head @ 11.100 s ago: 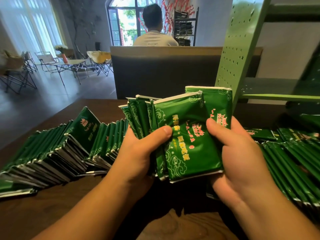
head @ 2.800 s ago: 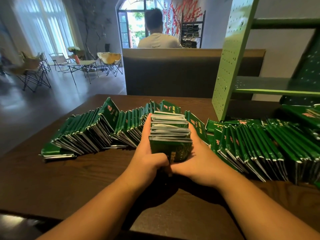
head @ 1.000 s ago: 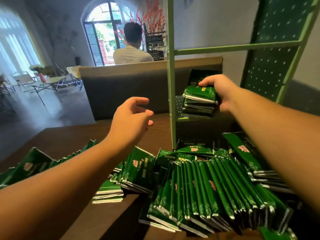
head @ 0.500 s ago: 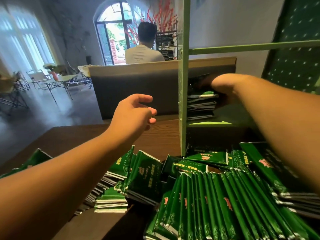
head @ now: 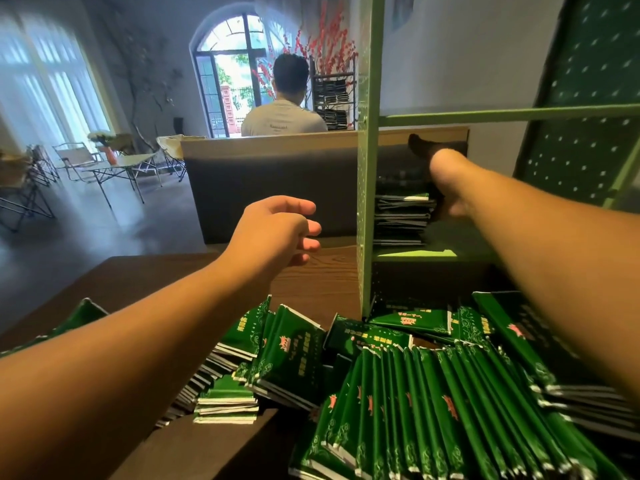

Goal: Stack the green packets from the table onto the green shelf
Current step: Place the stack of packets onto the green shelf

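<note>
Right hand point(head: 446, 181) against the shelf's flat packet stack point(head: 403, 216), grip unclear — left hand point(head: 277, 230) loose, empty.

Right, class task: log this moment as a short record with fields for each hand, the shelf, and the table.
left hand: in the air above the table, fingers loosely curled, holding nothing
right hand: inside the green shelf, against the stack of packets; grip unclear
table: many green packets remaining, in rows and piles
</note>
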Demonstrator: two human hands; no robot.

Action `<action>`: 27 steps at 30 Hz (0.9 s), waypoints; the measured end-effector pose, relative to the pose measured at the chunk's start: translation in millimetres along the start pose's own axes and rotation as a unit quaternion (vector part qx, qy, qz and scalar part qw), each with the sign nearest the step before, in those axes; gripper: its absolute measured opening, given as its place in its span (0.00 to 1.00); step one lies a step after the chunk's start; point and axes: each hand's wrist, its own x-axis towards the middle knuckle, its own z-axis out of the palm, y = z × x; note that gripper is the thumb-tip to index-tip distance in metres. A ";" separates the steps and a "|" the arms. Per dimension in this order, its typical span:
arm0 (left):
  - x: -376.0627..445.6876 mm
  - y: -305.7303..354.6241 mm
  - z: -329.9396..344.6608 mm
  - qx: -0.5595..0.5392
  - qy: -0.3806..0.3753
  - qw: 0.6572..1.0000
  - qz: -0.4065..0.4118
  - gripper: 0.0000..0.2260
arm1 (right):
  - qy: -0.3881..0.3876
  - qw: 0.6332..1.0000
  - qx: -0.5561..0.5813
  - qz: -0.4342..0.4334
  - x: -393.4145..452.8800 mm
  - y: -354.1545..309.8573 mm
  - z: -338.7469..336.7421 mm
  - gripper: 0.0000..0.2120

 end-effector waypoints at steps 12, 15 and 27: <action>-4.4 4.9 3.4 -0.008 0.005 1.000 -0.008 0.13 | 0.001 0.998 0.056 -0.028 5.8 6.8 0.4 0.39; -9.9 7.0 3.0 -0.016 -0.003 1.000 -0.005 0.13 | 0.029 0.998 -0.011 -0.049 1.1 11.4 -5.3 0.37; -70.1 -3.9 -4.8 -0.049 -0.083 0.995 -0.006 0.10 | 0.068 0.842 -0.441 -0.304 -108.7 46.4 1.6 0.35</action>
